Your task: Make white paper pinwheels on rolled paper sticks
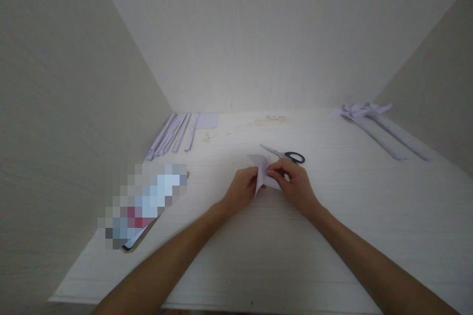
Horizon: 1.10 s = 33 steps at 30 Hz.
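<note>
Over the middle of the table, a pale lilac paper pinwheel (260, 163) with curled, pointed blades is held between my two hands. My left hand (242, 188) grips it from the left, fingers partly hidden behind the paper. At its centre, the thumb and forefinger of my right hand (294, 184) pinch the paper; whether something small is between them I cannot make out. Just beyond my right hand lie scissors (293, 156) with black handles, their blades pointing left.
Rolled paper sticks (170, 133) lie at the back left beside a square paper sheet (207, 120). Small tan bits (273, 119) are scattered at the back. Two sticks with folded paper heads (364, 110) rest at the right. A blurred phone (148, 211) lies front left. Walls enclose the table (236, 266).
</note>
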Tool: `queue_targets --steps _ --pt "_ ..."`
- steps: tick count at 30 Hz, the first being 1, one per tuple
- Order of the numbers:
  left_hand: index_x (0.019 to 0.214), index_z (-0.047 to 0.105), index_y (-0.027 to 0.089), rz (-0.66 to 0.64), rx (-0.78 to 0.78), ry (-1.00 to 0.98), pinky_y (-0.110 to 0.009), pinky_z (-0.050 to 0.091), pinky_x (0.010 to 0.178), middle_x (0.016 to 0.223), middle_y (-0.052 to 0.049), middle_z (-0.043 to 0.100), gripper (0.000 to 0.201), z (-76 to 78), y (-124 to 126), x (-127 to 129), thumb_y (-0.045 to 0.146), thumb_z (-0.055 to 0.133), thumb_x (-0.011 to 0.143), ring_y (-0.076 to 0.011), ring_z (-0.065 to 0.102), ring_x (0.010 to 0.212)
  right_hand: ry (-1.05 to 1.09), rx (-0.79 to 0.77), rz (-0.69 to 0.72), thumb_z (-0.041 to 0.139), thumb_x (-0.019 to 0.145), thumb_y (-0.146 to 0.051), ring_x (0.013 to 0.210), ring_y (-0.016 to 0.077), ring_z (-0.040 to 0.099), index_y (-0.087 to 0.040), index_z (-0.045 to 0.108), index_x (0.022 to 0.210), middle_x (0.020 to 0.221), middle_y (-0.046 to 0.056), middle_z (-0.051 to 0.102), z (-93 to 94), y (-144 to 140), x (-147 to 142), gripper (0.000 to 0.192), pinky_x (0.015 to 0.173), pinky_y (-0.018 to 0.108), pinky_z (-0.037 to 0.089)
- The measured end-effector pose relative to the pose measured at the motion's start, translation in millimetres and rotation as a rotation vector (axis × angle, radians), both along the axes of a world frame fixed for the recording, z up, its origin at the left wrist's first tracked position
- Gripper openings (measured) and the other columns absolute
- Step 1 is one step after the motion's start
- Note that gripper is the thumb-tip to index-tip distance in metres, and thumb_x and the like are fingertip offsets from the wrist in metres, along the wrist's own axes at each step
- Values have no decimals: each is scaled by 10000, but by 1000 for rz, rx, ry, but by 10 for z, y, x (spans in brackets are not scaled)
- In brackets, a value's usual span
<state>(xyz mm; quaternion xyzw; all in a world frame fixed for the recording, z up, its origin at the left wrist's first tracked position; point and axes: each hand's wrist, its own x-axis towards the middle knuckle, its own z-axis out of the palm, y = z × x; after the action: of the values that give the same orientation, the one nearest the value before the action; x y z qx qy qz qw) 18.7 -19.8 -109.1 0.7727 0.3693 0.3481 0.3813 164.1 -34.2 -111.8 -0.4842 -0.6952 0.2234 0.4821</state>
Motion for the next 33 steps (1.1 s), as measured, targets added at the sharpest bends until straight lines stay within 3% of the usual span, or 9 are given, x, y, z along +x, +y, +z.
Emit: queue_targets --steps 4,10,16,24,29,33 --pt "575 590 125 34 10 -47 -215 391 585 608 -15 542 210 -7 24 -3 95 415 687 -123 492 617 177 -77 2 558 692 -208 555 105 481 -180 564 674 616 -11 548 -17 19 5 34 521 227 375" --pt "566 622 130 162 -61 -95 -198 380 515 622 -17 572 191 -15 31 2 170 473 679 -116 502 585 670 -96 -247 560 692 -270 484 62 407 -173 561 702 551 -47 483 -62 125 106 98 444 183 306" --pt "586 619 130 220 -45 -179 -205 383 524 612 -19 576 115 9 3 -16 200 549 645 -115 505 576 870 -118 -340 580 654 -228 443 49 366 -158 547 622 484 -64 445 -77 179 162 83 416 179 262" --pt "497 589 128 257 -136 -287 -217 378 556 577 6 568 98 24 31 -20 154 578 592 -120 515 589 916 -149 -303 602 617 -212 436 46 367 -162 544 590 470 -66 442 -58 174 137 81 411 183 253" --pt "556 631 138 212 -351 -477 -217 375 576 566 -1 592 86 -59 86 -42 172 567 605 -113 518 593 927 -288 -150 615 619 -216 459 45 393 -165 559 616 514 -54 471 -53 144 90 76 419 176 276" --pt "578 632 135 140 -415 -560 -221 378 592 626 -31 608 111 -71 93 -55 198 561 636 -116 520 616 989 -399 -35 638 617 -241 537 52 451 -197 562 702 617 -48 519 -46 118 24 122 455 160 333"
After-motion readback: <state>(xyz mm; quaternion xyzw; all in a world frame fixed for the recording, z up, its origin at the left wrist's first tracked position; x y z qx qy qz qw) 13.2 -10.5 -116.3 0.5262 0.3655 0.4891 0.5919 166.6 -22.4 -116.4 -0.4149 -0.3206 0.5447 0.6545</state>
